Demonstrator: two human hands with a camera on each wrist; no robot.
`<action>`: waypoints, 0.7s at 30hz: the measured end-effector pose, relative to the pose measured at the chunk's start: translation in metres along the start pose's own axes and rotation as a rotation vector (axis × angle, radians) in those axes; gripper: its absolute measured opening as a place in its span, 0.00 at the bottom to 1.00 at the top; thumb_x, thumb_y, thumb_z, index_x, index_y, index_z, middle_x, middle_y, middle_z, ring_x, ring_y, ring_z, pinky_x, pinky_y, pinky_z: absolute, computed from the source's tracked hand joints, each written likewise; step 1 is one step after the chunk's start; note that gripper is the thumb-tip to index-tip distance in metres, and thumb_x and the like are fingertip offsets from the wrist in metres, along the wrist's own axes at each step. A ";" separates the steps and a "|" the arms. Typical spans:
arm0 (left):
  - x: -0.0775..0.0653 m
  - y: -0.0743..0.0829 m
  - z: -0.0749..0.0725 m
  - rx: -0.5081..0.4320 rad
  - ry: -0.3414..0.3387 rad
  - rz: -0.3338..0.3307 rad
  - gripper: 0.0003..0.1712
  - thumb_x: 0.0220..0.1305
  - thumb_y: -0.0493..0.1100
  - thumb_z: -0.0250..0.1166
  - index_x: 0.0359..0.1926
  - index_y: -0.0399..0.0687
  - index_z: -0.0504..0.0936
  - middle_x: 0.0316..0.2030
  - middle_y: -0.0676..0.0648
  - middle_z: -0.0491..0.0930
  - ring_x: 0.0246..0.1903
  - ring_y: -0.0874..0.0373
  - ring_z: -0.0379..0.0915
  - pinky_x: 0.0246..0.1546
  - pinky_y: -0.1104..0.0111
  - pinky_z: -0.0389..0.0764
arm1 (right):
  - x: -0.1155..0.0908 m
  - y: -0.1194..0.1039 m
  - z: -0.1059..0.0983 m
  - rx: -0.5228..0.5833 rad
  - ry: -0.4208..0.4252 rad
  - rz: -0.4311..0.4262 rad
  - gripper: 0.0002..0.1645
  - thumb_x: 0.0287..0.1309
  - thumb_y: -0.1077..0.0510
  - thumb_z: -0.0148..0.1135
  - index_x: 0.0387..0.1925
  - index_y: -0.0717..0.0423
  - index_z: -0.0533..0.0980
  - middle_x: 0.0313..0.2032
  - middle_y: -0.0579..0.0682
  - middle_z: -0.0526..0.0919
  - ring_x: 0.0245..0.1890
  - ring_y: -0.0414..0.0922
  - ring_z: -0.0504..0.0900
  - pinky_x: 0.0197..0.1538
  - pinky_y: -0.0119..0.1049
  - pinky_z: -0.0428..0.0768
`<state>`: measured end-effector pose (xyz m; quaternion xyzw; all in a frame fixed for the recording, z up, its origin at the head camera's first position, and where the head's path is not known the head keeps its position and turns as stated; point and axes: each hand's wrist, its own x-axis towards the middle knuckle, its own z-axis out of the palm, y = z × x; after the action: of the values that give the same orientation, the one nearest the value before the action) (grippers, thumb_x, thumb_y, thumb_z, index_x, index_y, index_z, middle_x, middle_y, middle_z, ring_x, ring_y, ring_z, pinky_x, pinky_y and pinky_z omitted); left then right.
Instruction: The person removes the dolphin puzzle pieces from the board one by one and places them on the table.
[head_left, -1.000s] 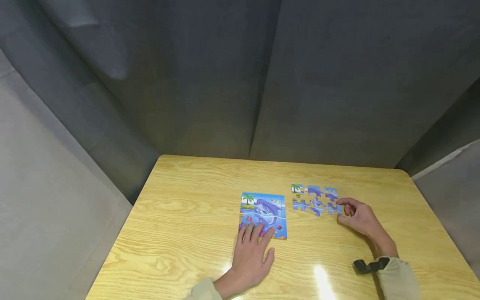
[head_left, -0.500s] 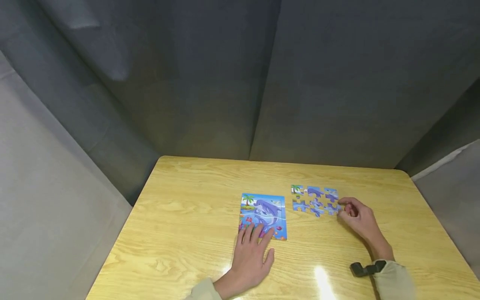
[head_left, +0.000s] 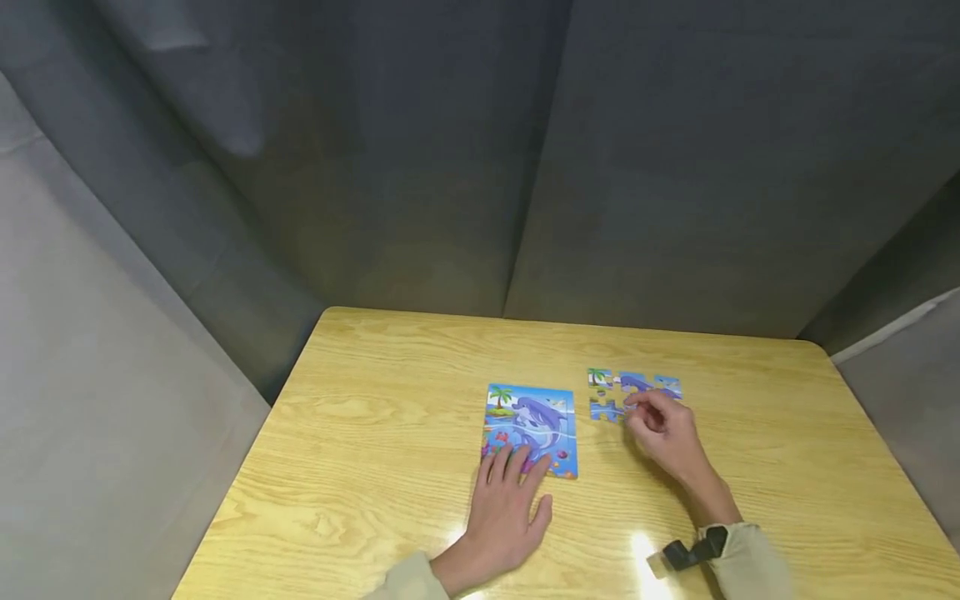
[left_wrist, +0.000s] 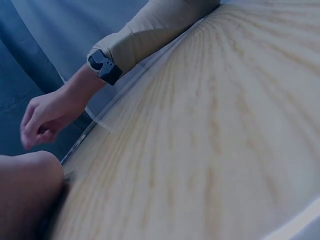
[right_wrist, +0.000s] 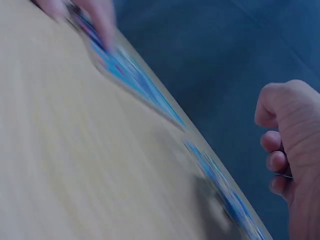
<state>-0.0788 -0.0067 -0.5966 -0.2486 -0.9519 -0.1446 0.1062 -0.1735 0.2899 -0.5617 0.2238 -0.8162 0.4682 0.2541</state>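
Note:
My left hand [head_left: 502, 510] lies with straight, spread fingers on the lower edge of a square dolphin puzzle board [head_left: 534, 417], seen in the head view. To the board's right are several loose jigsaw pieces [head_left: 602, 410], laid out in rows with gaps. My right hand [head_left: 669, 437] hovers over the lower row, its thumb and fingers curled, and hides some of these pieces. In the right wrist view that hand [right_wrist: 299, 132] is raised off the table, and I see nothing between its fingers. The left wrist view also shows the right hand [left_wrist: 52, 117] curled above the tabletop.
Wood-grain tabletop [head_left: 360, 467] surrounds the board and pieces. Dark grey curtains [head_left: 420, 167] hang behind the table, with lighter grey cloth [head_left: 97, 375] on the left. A black device [head_left: 693, 550] is strapped at the right wrist.
My right hand has moved left and up, from beside the lower right jigsaw piece to over the lower row. The left hand stays on the board. The head view has shifted slightly.

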 end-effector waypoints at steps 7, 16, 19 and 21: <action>0.002 -0.001 -0.002 -0.038 0.028 -0.009 0.31 0.74 0.58 0.55 0.74 0.57 0.71 0.73 0.45 0.64 0.73 0.44 0.56 0.69 0.44 0.62 | -0.001 -0.035 0.060 0.066 -0.199 -0.018 0.17 0.54 0.77 0.65 0.44 0.61 0.83 0.27 0.42 0.75 0.22 0.37 0.68 0.24 0.27 0.68; 0.002 -0.009 -0.013 -0.364 0.094 -0.094 0.28 0.71 0.48 0.61 0.69 0.47 0.74 0.73 0.39 0.61 0.71 0.46 0.58 0.65 0.48 0.70 | -0.001 -0.045 0.094 0.039 -0.412 0.013 0.19 0.58 0.70 0.67 0.52 0.60 0.80 0.35 0.44 0.77 0.26 0.36 0.71 0.28 0.29 0.73; 0.003 -0.018 -0.016 -0.399 0.138 -0.112 0.28 0.70 0.45 0.63 0.68 0.44 0.74 0.70 0.39 0.63 0.65 0.48 0.65 0.59 0.53 0.76 | -0.001 -0.049 0.097 -0.020 -0.493 0.023 0.23 0.60 0.62 0.70 0.57 0.59 0.79 0.37 0.47 0.77 0.30 0.39 0.73 0.34 0.32 0.74; 0.004 -0.027 -0.018 -0.399 0.162 -0.125 0.28 0.69 0.43 0.65 0.68 0.44 0.75 0.68 0.39 0.65 0.62 0.50 0.67 0.56 0.56 0.78 | -0.002 -0.052 0.099 -0.078 -0.546 0.018 0.27 0.62 0.55 0.72 0.61 0.57 0.78 0.39 0.47 0.78 0.34 0.40 0.74 0.39 0.34 0.75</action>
<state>-0.0931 -0.0333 -0.5851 -0.1929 -0.9062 -0.3558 0.1221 -0.1611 0.1794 -0.5714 0.3245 -0.8737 0.3611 0.0292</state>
